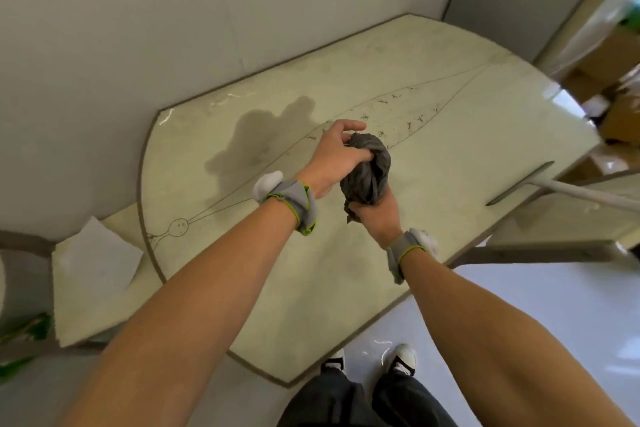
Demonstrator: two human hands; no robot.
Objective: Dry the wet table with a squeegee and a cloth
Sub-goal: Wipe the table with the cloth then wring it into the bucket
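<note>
A dark grey cloth (pixel 367 173) is bunched and twisted into a wad above the middle of the pale table (pixel 450 163). My left hand (pixel 334 156) grips its upper end from the left. My right hand (pixel 375 215) grips its lower end from below. A squeegee (pixel 519 183) lies at the table's right edge, its dark blade on the tabletop and its pale handle sticking out past the edge to the right. The tabletop shines with wetness near the far left corner and right edge.
The table stands against a white wall behind and to the left. A lower pale slab (pixel 93 274) with a sheet of paper lies at the left. Cardboard boxes (pixel 609 55) fill the far right. My shoes (pixel 401 360) stand on the white floor.
</note>
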